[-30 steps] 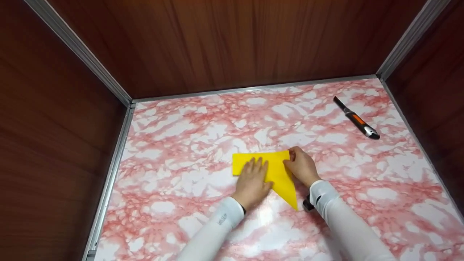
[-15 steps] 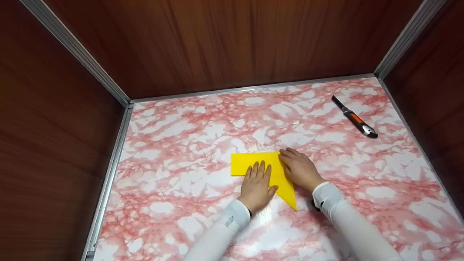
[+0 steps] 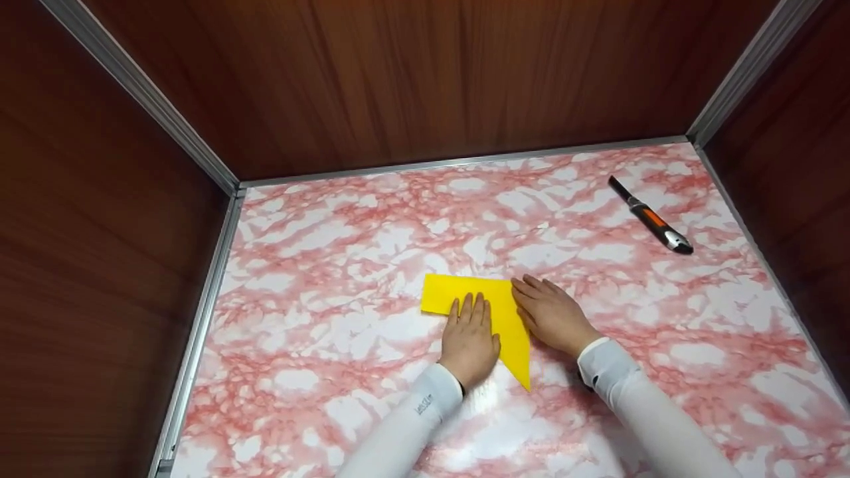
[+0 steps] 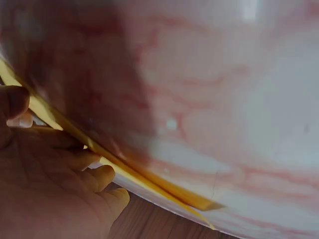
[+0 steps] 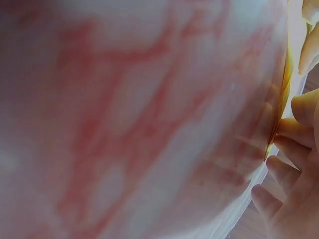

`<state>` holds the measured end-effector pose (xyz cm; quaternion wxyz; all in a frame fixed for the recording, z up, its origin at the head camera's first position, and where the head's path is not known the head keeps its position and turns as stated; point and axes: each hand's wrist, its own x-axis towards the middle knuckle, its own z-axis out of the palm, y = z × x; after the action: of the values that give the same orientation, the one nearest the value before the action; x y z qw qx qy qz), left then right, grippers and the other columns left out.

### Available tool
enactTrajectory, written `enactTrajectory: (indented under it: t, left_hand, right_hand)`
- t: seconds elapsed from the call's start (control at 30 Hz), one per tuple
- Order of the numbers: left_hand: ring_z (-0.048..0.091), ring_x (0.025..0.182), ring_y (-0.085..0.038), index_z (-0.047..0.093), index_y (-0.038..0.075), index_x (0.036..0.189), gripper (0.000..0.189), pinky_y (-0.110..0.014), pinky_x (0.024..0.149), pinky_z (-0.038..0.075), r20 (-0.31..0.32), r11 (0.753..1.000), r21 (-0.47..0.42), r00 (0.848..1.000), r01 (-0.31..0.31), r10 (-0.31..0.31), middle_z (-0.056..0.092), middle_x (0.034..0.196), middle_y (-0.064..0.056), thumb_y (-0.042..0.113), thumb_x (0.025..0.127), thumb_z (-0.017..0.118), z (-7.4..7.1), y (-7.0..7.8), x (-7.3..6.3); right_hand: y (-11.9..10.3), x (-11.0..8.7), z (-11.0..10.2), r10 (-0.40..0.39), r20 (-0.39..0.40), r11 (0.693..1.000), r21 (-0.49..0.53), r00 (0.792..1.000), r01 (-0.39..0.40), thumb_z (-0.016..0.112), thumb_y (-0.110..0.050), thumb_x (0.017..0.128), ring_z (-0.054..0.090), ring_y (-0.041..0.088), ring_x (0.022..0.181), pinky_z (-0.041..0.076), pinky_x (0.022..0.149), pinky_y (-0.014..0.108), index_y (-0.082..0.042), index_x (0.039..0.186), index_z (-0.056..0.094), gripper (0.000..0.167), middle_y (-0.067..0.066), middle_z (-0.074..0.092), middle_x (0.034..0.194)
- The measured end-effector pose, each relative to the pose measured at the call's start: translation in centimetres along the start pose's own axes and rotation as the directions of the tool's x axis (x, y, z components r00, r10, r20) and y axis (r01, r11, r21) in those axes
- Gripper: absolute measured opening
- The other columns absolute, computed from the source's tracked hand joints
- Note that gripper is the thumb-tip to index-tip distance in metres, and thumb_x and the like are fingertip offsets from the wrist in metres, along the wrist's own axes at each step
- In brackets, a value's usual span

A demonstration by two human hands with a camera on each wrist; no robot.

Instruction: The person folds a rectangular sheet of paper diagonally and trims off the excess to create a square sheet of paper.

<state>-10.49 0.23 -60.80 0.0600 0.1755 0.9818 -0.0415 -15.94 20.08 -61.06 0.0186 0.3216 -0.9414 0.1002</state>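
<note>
A folded sheet of yellow paper point(image 3: 508, 312) lies on the table in the head view, with a straight arm to the left and a pointed end toward the near side. My left hand point(image 3: 468, 342) rests flat on its middle, fingers straight and pointing away. At the paper's right edge my right hand point(image 3: 554, 315) lies with straight fingers, its fingertips on the upper right corner. In the left wrist view the paper point(image 4: 164, 186) shows edge-on in front of the left fingers. Beside the right fingers, the right wrist view catches a thin strip of the yellow paper point(image 5: 284, 94).
A knife with a black and orange handle point(image 3: 657, 226) lies at the back right. The table point(image 3: 319, 372) has a red and white marbled top. Dark wood-grain panels point(image 3: 431, 79) with metal edge strips stand at the back and both sides.
My right hand has gone from pinching the paper's upper right corner to lying flat along that edge. The paper has turned slightly clockwise. My left hand stays on it, shifted a little to the right.
</note>
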Motion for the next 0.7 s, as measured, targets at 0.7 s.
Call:
enactTrajectory:
  t: [0.7]
  left_hand:
    - [0.015, 0.146, -0.03, 0.033, 0.006, 0.151, 0.062, -0.047, 0.116, 0.009, 0.029, 1.0, -0.014, 0.999, 0.025, -0.025, 0.024, 0.157, -0.016, 0.046, 0.104, 0.029, -1.0, -1.8, 0.8]
  right_hand:
    - [-2.6, -2.1, 0.3, -0.107, -0.062, 0.994, 0.017, 0.992, 0.109, 0.06, -0.023, 0.093, 0.042, 0.029, 0.133, 0.032, 0.107, 0.049, -0.003, 0.131, 0.061, 0.043, 0.007, 0.053, 0.141]
